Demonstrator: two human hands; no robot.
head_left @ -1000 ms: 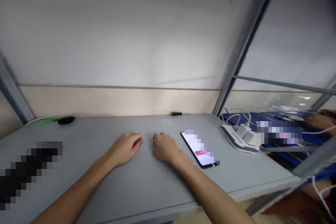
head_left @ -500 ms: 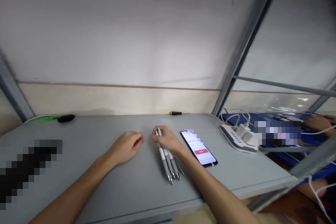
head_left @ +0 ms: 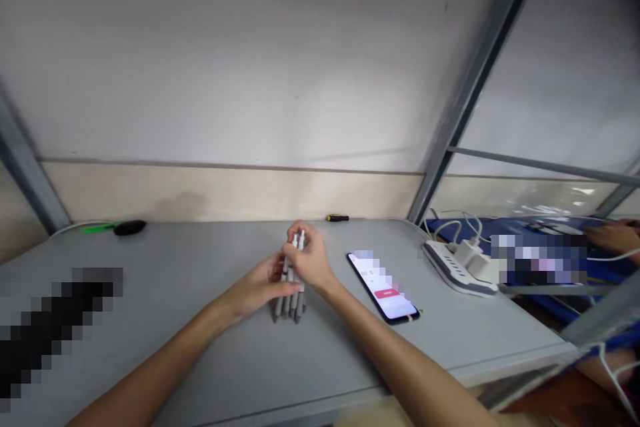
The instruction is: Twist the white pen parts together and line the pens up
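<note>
Several white and grey click pens (head_left: 289,302) stand bunched together over the grey table, tips pointing down toward me. My right hand (head_left: 311,260) grips the upper part of the bunch, with the white push buttons showing above its fingers. Against the left side of the same pens, my left hand (head_left: 260,287) is wrapped round the barrels, its thumb lying across their front. Its other fingers are partly hidden behind the bunch. To the right of my right hand lies a phone (head_left: 385,287) with its screen lit.
A white power strip (head_left: 460,270) with plugs and cables sits at the table's right end. By the wall lie a small yellow-and-black screwdriver (head_left: 337,218) and a black object (head_left: 130,227) with a green part. Another person's hand (head_left: 615,237) shows beyond the frame post (head_left: 450,113).
My left hand has come over to the right and closed on the pens. My right hand has raised the bunch and brought it slightly left, more upright.
</note>
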